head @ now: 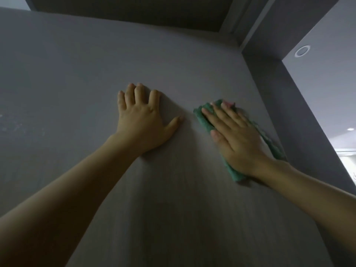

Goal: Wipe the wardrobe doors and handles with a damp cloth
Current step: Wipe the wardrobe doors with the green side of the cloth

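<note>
A tall grey wardrobe door [119, 54] fills the head view, seen from below. My left hand [142, 120] lies flat on the door with fingers spread and straight. To its right, my right hand [235, 135] presses a folded green cloth [202, 117] flat against the door near the door's right edge, fingers straight on top of it. The cloth sticks out above the fingertips and below the wrist. No handle is in view.
The door's right edge meets a dark grey side panel [300, 105]. A dark recess [134, 10] runs above the wardrobe top. At right the ceiling holds a round recessed light [302, 51], with a bright opening at the far right.
</note>
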{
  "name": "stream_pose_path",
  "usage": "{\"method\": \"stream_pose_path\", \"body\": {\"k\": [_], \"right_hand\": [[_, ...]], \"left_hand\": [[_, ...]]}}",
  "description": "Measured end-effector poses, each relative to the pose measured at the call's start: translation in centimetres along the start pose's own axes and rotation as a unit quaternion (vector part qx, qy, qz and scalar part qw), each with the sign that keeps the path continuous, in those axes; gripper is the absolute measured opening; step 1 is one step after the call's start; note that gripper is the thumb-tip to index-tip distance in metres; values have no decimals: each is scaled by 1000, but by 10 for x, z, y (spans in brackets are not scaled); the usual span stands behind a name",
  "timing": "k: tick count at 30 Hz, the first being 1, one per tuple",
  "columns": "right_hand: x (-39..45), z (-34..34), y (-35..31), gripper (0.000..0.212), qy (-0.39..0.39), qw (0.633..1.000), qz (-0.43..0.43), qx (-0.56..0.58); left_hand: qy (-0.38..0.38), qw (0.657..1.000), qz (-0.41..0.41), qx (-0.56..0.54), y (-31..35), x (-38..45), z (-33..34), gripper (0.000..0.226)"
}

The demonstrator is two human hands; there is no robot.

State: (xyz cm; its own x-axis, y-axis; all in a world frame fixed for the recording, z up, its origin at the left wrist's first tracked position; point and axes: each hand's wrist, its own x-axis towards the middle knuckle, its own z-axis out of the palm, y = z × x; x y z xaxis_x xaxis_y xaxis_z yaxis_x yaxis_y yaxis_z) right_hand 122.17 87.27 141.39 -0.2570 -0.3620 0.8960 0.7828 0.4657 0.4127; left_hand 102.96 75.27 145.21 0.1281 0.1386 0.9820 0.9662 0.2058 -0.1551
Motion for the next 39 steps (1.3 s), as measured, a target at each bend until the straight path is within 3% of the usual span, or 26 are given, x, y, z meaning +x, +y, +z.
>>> {"method": "stream_pose_path", "body": {"k": [3, 6, 8, 11, 15, 18, 21, 24, 27, 29, 34, 37, 39], "right_hand": [[13, -6, 30, 57, 10, 999, -5, -40], [38, -11, 50, 70, -76, 985, 151, -38], [37, -9, 40, 70, -98, 978, 183, -30], [4, -8, 4, 59, -1, 997, 66, -27], [-18, -12, -3, 53, -28, 1000, -7, 5], [10, -15, 13, 61, -61, 994, 93, -19], [20, -10, 10, 65, -87, 978, 189, -13], [-15, -11, -21, 57, -20, 995, 93, -13], [-40, -12, -24, 51, -32, 999, 8, 6], [-30, -11, -7, 51, -18, 1000, 6, -6], [-9, -12, 4, 67, -61, 983, 176, -9], [-41, -16, -38, 55, -19, 995, 95, -18], [-67, -23, -53, 52, -50, 998, 31, 7]], "left_hand": [[-2, 1000, 2, -1, 0, 2, 0, 89], [-11, 1000, 7, -7, -1, 2, -2, 92], [-21, 1000, 13, -14, -2, -1, -2, 99], [-25, 1000, 7, -8, -1, -3, -3, 108], [-32, 999, 2, 4, 1, -2, -6, 107], [-57, 998, 1, -15, -2, -6, -12, 106], [-38, 999, 4, -16, 0, -17, -13, 86], [-11, 1000, 9, -8, 7, -28, -11, 76], [-28, 999, 27, 20, 8, -34, -6, 74], [-28, 999, 32, 18, 5, -34, -5, 76], [-32, 999, 33, 10, 5, -34, -6, 86], [-24, 999, 34, 9, 4, -35, -4, 78], [-13, 999, 35, 4, 4, -35, -2, 76]]}}
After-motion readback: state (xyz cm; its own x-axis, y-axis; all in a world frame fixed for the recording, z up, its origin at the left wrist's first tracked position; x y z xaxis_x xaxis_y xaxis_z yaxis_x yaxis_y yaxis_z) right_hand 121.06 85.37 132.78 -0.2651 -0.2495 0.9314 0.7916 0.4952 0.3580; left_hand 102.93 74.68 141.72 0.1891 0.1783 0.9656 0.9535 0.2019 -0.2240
